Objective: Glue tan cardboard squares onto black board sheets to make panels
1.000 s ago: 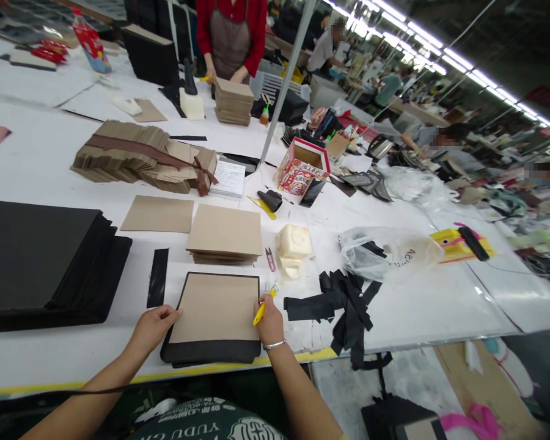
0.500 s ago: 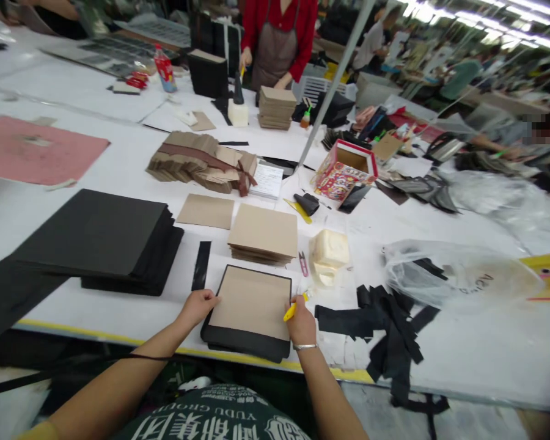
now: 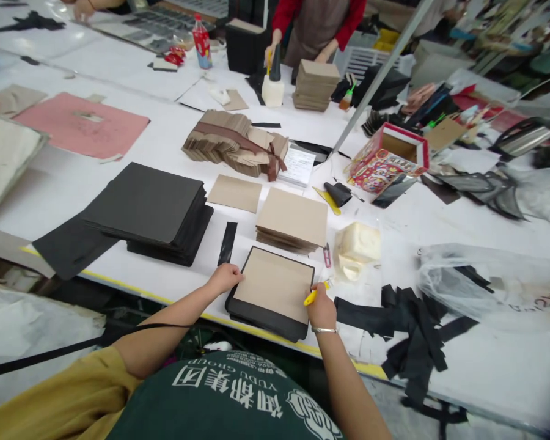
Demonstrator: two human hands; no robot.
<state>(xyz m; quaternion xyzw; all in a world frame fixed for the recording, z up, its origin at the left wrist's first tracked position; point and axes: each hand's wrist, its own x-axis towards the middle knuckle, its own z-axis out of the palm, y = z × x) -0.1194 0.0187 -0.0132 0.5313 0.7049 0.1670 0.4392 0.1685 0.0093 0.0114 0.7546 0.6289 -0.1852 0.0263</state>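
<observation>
A tan cardboard panel (image 3: 275,284) lies on a slightly larger black sheet (image 3: 266,319) at the table's front edge; black shows as a narrow border and a wider strip in front. My left hand (image 3: 226,278) is closed, its fingertips pinched at the left edge of the black sheet. At the right edge, my right hand (image 3: 322,307) grips a small brush with a yellow handle (image 3: 310,298), its knuckles beside the panel. Behind the panel stands a stack of tan cardboard (image 3: 292,215). A cream plastic container (image 3: 358,243) sits to the right, next to pink thread snips (image 3: 327,255).
Left is a tall stack of black sheets (image 3: 149,198). Black strips (image 3: 412,333) hang over the front edge at right, near a clear plastic bag (image 3: 490,281). A patterned box (image 3: 385,162) and a metal pole (image 3: 380,79) stand behind. Across the table, a person in red sleeves works.
The view has swung left, so everything sits further right in the picture. Both hands keep their places at the panel's edges, and the brush stays in my right hand.
</observation>
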